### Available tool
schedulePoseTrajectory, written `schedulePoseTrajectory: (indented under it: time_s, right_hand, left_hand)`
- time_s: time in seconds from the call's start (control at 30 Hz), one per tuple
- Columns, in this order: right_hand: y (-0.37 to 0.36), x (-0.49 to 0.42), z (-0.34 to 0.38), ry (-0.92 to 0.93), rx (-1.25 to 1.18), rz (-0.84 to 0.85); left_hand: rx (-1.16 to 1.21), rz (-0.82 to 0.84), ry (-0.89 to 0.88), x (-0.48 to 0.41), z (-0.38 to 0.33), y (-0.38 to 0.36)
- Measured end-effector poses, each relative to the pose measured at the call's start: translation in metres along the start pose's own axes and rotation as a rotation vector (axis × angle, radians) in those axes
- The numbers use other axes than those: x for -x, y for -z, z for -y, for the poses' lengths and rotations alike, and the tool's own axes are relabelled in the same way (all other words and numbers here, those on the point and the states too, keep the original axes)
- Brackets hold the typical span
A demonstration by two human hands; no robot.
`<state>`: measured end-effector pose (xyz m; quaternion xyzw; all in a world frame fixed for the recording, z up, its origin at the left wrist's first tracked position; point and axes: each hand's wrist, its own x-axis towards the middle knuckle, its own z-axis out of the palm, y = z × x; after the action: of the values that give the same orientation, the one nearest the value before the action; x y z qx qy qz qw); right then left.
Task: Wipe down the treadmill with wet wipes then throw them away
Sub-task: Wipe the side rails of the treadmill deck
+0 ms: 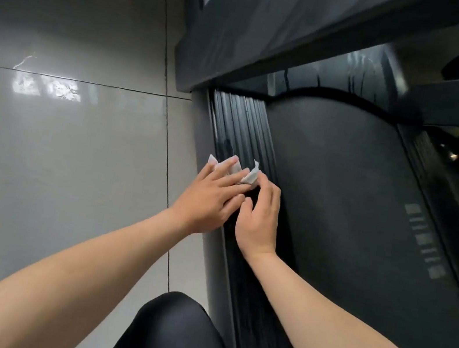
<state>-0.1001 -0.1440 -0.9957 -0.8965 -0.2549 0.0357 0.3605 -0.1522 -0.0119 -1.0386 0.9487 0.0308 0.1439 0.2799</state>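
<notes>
White wet wipe (248,175) is located on the ribbed left side rail (245,127) of the treadmill (341,193), between the outer frame edge and the belt (319,146), roughly mid-length of the visible rail. Wipe is crumpled, partly flat on the ribs, with two corners lifted off the surface. Left hand (211,198) is laid on the wipe's left part, fingers straight and slightly spread, pressed down on it; nothing is gripped by that hand. Right hand (260,219) is placed just beside the left, touching it at the fingers; its fingers are curled and the wipe's raised right corner is pinched at the fingertips. Thumb contact is hidden behind the fingers, so the exact pinch point cannot be told. Both forearms are extended from the lower frame edge and converge at the wipe. Wet streaks are seen on the glossy motor cover (350,72) ahead of the belt. A dark sloped upright (279,23) is seen above the rail's front end. Pale printed marks (425,239) are seen along the belt's far side. Grey tiled floor (53,173) is seen left of the machine, with a bright window reflection (47,86) on it. A knee in black fabric (172,332) is seen at bottom centre, next to the rail.
</notes>
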Motion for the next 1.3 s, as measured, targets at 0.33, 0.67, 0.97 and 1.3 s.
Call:
schedulePoseTrajectory:
  time_s: [0.33, 0.67, 0.97, 1.3]
  right_hand:
    - [-0.001, -0.002, -0.003, 0.024, 0.064, 0.082]
    - [0.005, 0.0, -0.004, 0.02, -0.032, 0.015]
    - [0.0, -0.004, -0.007, 0.159, 0.059, 0.016]
    - [0.003, -0.003, -0.005, 0.023, -0.181, -0.217]
  left_hand:
    - [-0.066, 0.087, 0.355, -0.063, 0.015, 0.022]
    - [-0.146, 0.121, 0.078, -0.013, -0.008, 0.019]
    - [0.138, -0.062, 0.205, -0.026, -0.021, 0.02]
    - [0.618, -0.042, 0.478, -0.035, -0.068, 0.035]
